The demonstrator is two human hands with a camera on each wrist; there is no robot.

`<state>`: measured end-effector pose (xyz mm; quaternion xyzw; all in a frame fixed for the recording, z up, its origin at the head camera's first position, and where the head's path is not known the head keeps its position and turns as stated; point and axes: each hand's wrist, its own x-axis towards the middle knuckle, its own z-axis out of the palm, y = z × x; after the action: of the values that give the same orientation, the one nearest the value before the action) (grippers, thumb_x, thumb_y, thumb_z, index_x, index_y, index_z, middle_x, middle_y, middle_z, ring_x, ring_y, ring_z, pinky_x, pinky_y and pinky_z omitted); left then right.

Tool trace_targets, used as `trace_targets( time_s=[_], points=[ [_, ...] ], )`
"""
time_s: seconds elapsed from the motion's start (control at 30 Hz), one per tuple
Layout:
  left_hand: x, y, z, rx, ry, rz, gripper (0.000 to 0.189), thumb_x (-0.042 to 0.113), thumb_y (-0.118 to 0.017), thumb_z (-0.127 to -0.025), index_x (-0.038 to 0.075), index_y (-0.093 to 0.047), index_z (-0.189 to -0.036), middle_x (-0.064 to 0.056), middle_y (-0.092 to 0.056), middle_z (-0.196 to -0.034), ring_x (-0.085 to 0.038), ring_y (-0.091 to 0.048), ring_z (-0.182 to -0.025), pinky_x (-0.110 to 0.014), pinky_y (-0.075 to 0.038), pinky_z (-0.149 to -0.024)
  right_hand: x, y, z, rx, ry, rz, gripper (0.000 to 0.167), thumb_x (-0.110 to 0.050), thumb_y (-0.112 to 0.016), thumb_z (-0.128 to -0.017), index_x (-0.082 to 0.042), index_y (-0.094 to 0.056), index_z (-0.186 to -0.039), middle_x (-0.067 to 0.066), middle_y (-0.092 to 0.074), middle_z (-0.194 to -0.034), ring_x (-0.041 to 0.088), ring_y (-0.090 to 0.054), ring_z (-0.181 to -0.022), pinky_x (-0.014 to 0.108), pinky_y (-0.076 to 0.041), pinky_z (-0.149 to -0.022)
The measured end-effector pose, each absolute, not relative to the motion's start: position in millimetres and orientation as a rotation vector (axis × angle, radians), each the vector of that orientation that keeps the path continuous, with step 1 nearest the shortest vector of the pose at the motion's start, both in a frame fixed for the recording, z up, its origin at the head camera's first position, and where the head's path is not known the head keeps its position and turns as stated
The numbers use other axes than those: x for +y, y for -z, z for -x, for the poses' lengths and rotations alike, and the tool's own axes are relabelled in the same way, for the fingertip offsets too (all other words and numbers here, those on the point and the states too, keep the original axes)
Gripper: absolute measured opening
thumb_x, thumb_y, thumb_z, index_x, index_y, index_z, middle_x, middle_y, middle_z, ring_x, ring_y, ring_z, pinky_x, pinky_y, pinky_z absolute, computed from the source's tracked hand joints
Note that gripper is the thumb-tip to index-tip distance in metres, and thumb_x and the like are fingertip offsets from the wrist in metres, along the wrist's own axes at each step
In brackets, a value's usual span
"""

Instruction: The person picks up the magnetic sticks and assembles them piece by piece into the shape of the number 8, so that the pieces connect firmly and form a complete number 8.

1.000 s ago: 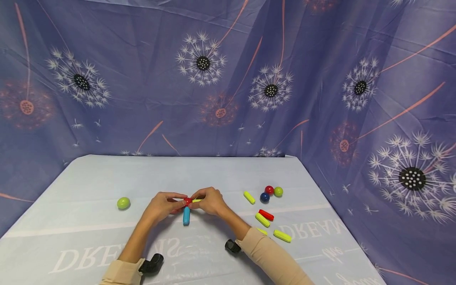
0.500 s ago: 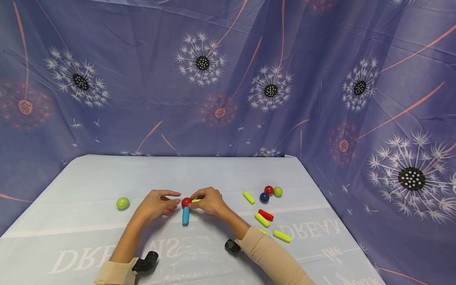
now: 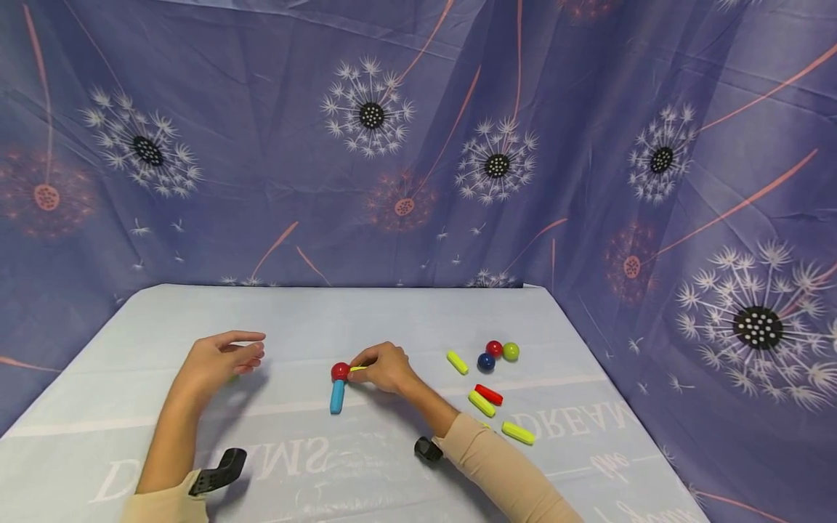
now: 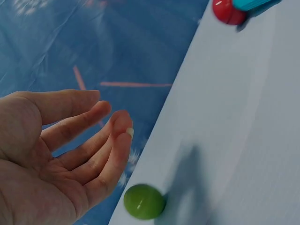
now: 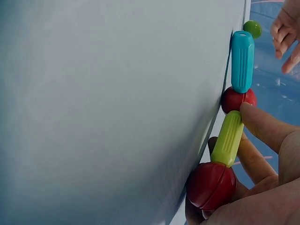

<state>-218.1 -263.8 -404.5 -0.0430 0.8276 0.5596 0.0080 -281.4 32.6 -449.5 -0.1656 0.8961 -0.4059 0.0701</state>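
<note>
- Patterned curtain (image 3: 275, 167) is hanging behind the bench (image 3: 327, 316).
- I'm watching the right hand (image 3: 384, 369) pinching the yellow stick (image 5: 228, 139), likely light, stiff, best gripped midway.
- Left hand (image 3: 212, 360) is hovering, fingers loose.

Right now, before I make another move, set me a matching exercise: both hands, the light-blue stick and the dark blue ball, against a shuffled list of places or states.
Things
1. Left hand
2. Right hand
3. Light-blue stick
4. Dark blue ball

Places or states
A. One end against a red ball, between the two hands
B. Held by nothing, to the right of both hands
C. Fingers loose and empty, near a lone green ball
D. Holding a yellow stick

Pairs: 1-C, 2-D, 3-A, 4-B
</note>
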Motion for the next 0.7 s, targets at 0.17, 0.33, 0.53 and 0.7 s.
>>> trace_targets(
  time_s=[0.17, 0.33, 0.53, 0.7],
  points=[
    [-279.8, 403.9, 215.1, 2.555, -1.854, 0.186, 0.05, 0.025, -0.068, -0.098, -0.005, -0.059, -0.136, 0.011, -0.075, -0.094, -0.002, -0.072, -0.083, -0.026, -0.06, -0.079, 33.4, 448.6, 282.0, 2.689, 1.21, 0.473, 0.013, -0.027, -0.086, -0.079, -0.022, -0.083, -0.09, -0.01, -0.073, -0.084, 0.005, -0.055, -0.073, 0.021, -0.043, -0.06],
    [-288.7, 406.5, 213.3, 2.558, -1.881, 0.213, 0.048, 0.026, -0.066, -0.1, -0.007, -0.059, -0.135, 0.017, -0.073, -0.089, 0.0, -0.071, -0.081, -0.025, -0.06, -0.077, 34.2, 447.7, 282.9, 2.679, 1.191, 0.456, 0.011, -0.026, -0.085, -0.08, -0.022, -0.083, -0.09, -0.01, -0.074, -0.087, 0.006, -0.056, -0.075, 0.022, -0.044, -0.061],
    [-297.5, 409.0, 209.1, 2.572, -1.923, 0.238, 0.033, 0.026, -0.066, -0.1, 0.004, -0.069, -0.124, 0.018, -0.073, -0.087, -0.002, -0.073, -0.08, -0.023, -0.06, -0.074, 33.4, 447.0, 285.4, 2.656, 1.185, 0.442, 0.012, -0.027, -0.086, -0.08, -0.021, -0.084, -0.091, -0.008, -0.076, -0.089, 0.007, -0.057, -0.077, 0.023, -0.045, -0.062],
    [-302.9, 410.1, 207.2, 2.57, -1.999, 0.224, 0.009, 0.024, -0.066, -0.1, 0.029, -0.073, -0.101, 0.019, -0.074, -0.084, -0.003, -0.073, -0.078, -0.022, -0.06, -0.072, 32.4, 445.8, 287.3, 2.647, 1.178, 0.436, 0.012, -0.027, -0.085, -0.08, -0.022, -0.084, -0.091, -0.007, -0.076, -0.091, 0.007, -0.057, -0.078, 0.022, -0.045, -0.063]
  ],
)
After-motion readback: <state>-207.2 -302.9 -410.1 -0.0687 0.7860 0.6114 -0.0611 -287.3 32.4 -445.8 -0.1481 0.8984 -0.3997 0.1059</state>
